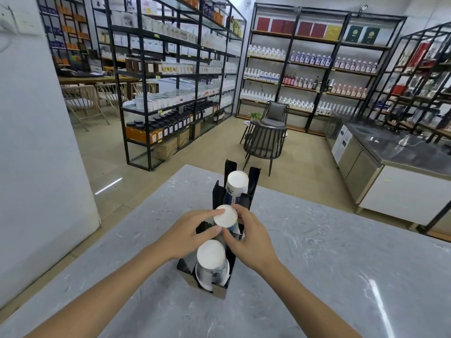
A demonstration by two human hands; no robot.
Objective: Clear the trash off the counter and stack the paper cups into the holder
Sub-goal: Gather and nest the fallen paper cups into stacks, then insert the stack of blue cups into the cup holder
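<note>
White paper cup stack (pixel 225 215), inverted: gripped between left hand (pixel 192 230) and right hand (pixel 251 240), fingers on opposite sides to steady it in the black slotted holder's (pixel 219 287) middle bay, on grey marble bench (pixel 341 264).

**Three cup stacks in the black holder**

I see a black slotted holder (pixel 220 290) standing on the grey marbled surface (pixel 329 264), running away from me. It carries three stacks of white paper cups, all upside down with their bases up. The near stack (pixel 211 258) sits in the front slot, the middle stack (pixel 225 216) in the centre slot, and the far stack (pixel 236 182) at the back, tilted slightly.
</note>
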